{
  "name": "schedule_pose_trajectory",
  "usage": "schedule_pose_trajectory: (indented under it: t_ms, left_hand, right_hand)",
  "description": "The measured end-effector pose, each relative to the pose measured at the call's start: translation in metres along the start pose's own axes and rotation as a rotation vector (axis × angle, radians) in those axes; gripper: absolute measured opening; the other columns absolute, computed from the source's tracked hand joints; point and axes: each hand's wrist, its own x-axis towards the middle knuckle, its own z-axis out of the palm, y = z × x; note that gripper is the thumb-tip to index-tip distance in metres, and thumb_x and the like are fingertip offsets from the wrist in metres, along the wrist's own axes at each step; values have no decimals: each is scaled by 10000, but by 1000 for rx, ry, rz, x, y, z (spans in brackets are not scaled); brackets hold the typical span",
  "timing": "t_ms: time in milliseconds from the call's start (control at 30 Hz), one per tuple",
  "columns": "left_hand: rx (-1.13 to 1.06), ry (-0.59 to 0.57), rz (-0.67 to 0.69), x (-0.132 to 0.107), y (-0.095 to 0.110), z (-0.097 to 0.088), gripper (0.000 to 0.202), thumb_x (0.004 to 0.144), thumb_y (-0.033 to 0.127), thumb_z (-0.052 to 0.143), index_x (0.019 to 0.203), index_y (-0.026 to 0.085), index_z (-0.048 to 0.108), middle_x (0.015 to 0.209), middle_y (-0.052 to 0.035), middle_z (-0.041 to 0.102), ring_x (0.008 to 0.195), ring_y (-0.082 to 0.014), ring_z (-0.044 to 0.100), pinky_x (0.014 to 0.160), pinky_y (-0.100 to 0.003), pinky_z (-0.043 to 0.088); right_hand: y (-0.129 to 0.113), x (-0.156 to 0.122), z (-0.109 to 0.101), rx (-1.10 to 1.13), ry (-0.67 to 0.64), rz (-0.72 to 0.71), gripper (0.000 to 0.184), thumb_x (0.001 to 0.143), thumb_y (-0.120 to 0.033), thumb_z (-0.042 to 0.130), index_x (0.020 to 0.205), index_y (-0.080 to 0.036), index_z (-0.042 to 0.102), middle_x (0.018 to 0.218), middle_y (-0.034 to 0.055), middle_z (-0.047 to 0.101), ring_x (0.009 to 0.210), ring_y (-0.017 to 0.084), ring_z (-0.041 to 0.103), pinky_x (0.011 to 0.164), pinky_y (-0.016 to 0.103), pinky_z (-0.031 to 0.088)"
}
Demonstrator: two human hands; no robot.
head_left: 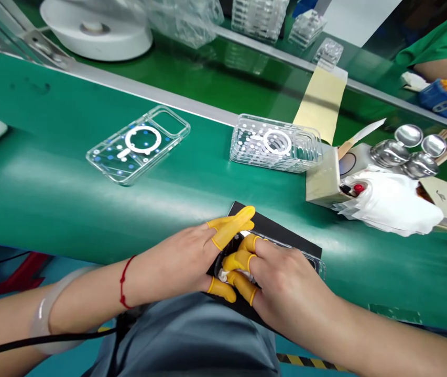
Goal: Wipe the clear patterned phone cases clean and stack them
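In front of my body a clear phone case (317,266) lies on a black pad (282,228), mostly hidden under my hands. My left hand (197,251), in yellow finger cots, spans the case's left end, with the thumb at the near side and the fingers stretched along the far side. Bunched in the fingers of my right hand (274,272), also in yellow cots, is a small white cloth (223,274) pressed down at the case. Farther back lies a single clear phone case (129,152) with blue dots and a white ring.
A stack of clear cases (274,144) stands at the back, beside a box (321,180) holding a knife and pens. White wipes (392,204) and metal pump jars (390,149) are at right. Across the rail a co-worker's arm (443,68) shows near a blue basket (443,99).
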Motion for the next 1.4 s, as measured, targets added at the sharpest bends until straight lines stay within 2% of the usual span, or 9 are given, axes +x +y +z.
schedule_pose_trajectory:
  t_ms: [233, 367, 500, 600, 700, 800, 933, 1167, 1400]
  left_hand:
    - [13, 56, -68, -3, 10, 7, 1277, 758, 393, 969, 1683, 265, 97, 1485, -170, 639, 1391, -358, 623, 1152, -464, 544]
    - [-17, 63, -47, 0, 9, 7, 1369, 729, 347, 991, 1694, 284, 23, 1505, -172, 623, 1420, -359, 598, 1172, -466, 530]
    - [-40, 51, -42, 0, 9, 4, 1398, 754, 334, 976, 1702, 304, -51, 1544, -180, 593, 1427, -350, 593, 1171, -465, 531]
    - [-45, 58, -36, -1, 8, 2, 1325, 770, 311, 962, 1703, 306, 20, 1584, -175, 559, 1466, -343, 553, 1204, -454, 499]
    - [-55, 60, -23, -3, 6, 2, 1170, 832, 372, 910, 1695, 292, 124, 1590, -171, 556, 1481, -323, 539, 1228, -425, 469]
    - [-73, 64, -23, -4, 5, 3, 1099, 873, 383, 871, 1698, 295, 152, 1596, -164, 556, 1474, -313, 547, 1222, -409, 473]
    - [-93, 91, -46, -4, 6, 4, 1227, 821, 418, 913, 1718, 306, 84, 1626, -163, 527, 1468, -348, 551, 1213, -441, 487]
    - [-27, 61, -33, -3, 7, 5, 1271, 839, 461, 890, 1715, 292, -16, 1558, -204, 582, 1424, -378, 594, 1147, -484, 544]
    - [2, 89, -21, -4, 6, 5, 1302, 780, 450, 939, 1712, 273, 48, 1579, -198, 565, 1456, -362, 565, 1184, -470, 521]
  right_hand:
    - [3, 5, 5, -115, 6, 31, 108, 769, -91, 721, 754, -181, 663, 712, 29, 672, 550, 187, 619, 476, 336, 361]
    - [-2, 11, 4, -94, -21, 28, 160, 733, -33, 661, 759, -191, 670, 708, 29, 670, 574, 203, 625, 489, 342, 356]
    - [-9, 19, -4, -60, -254, 62, 186, 775, -25, 636, 829, -189, 708, 769, 53, 680, 697, 225, 653, 548, 332, 388]
    - [-15, 30, -11, -74, -453, 111, 144, 876, -73, 641, 863, -193, 718, 826, 70, 692, 756, 225, 649, 585, 315, 416]
    - [-19, 42, -17, -90, -550, 129, 108, 924, -121, 647, 879, -187, 720, 840, 79, 699, 761, 216, 645, 574, 294, 422]
    - [-20, 45, -22, -103, -565, 96, 89, 934, -152, 658, 872, -182, 714, 822, 81, 699, 741, 206, 643, 539, 277, 404]
    - [-12, 32, -25, -149, -530, 51, 106, 880, -135, 696, 791, -192, 687, 758, 73, 680, 675, 195, 616, 508, 283, 359]
    - [-8, 17, -9, -126, -305, 20, 143, 810, -100, 710, 732, -211, 665, 696, 31, 641, 605, 188, 582, 532, 313, 372]
    - [-10, 30, -19, -168, -496, 81, 106, 861, -117, 701, 806, -202, 672, 773, 55, 687, 660, 193, 612, 534, 289, 372]
